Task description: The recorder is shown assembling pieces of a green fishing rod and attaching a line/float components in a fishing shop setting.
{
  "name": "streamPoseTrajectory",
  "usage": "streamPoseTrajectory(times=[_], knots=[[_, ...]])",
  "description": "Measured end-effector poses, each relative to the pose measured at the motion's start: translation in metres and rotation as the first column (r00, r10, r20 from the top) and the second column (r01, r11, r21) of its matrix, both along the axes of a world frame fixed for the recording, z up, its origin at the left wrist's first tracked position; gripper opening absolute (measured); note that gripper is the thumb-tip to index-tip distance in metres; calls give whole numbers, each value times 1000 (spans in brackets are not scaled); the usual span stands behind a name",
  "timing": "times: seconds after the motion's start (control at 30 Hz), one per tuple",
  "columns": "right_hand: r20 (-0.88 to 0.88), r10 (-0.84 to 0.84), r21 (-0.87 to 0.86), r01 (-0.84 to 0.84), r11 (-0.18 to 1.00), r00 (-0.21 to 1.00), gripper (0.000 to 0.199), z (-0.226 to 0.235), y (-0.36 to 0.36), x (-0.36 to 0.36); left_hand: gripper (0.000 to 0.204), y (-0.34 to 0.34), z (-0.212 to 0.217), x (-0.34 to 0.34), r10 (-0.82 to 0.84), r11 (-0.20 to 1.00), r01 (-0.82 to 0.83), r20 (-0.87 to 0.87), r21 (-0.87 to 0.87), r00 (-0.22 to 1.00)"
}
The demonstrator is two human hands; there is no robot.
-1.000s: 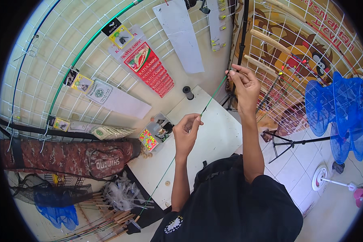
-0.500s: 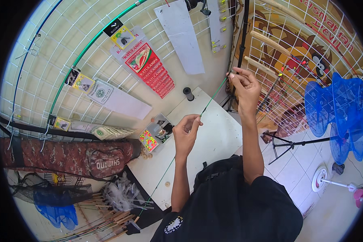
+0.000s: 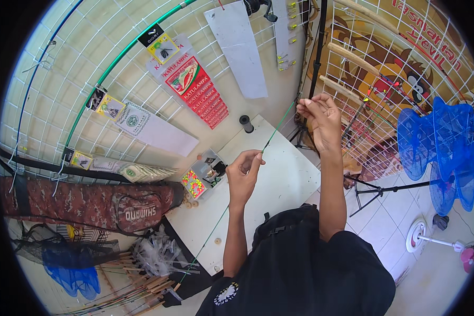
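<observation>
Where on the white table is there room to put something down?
The white table is bare between the left hand, the black spool and its right edge. It is crowded around the small tackle boxes.

White tabletop (image 3: 279,189) carries a black spool (image 3: 246,123) at the far edge and a small box of coloured beads (image 3: 194,185) at the left edge. Camo rod bag (image 3: 89,203) lies left of it. Blue nets (image 3: 437,142) hang at right; white wire grid (image 3: 79,79) holds packaged tackle cards.
</observation>
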State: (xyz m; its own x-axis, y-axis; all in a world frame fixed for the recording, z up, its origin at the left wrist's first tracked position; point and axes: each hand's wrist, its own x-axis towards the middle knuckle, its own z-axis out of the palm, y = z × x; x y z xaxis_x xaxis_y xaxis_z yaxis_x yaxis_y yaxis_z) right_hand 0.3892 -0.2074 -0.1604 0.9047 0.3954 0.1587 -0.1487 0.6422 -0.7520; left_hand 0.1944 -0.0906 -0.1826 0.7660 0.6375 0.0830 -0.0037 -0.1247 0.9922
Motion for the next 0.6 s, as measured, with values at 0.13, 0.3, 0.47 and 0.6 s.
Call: streamPoseTrajectory(times=[0.13,0.3,0.47,0.6], knots=[[-58,27,5,-27,1000,998,13,2,0,-5,19,1,0,-1,0,1000,0,-23,0,1000],[-126,35,55,-29,998,991,16,2,2,-6,21,0,1,0,1,1000,-1,-20,-4,1000],[-108,-21,19,23,1000,994,18,-2,7,-6,20,0,1,0,2,1000,-2,-20,-2,1000],[-74,-80,-45,77,996,994,17,8,9,-11,19,1,0,-1,-1,1000,1,1,-18,1000]])
